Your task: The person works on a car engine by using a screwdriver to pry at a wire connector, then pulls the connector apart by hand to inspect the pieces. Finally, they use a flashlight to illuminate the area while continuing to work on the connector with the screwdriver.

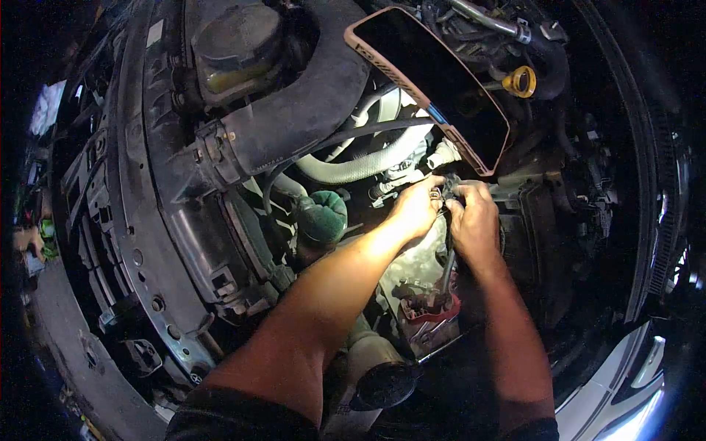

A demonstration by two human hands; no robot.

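Observation:
Both of my arms reach down into a car's engine bay. My left hand (416,208) and my right hand (473,218) meet over a small dark connector or clip (444,192) deep in the bay, each with fingers pinched on it. A dark cable (447,268) runs down from under my right hand toward a red-topped part (430,314). What exactly the fingers hold is partly hidden by the hands.
A phone in a tan case (434,81) lies propped above the hands. A white corrugated hose (360,167), a large black intake duct (294,117), a green cap (323,214), a yellow dipstick ring (521,81) and a fluid reservoir (235,48) surround the spot.

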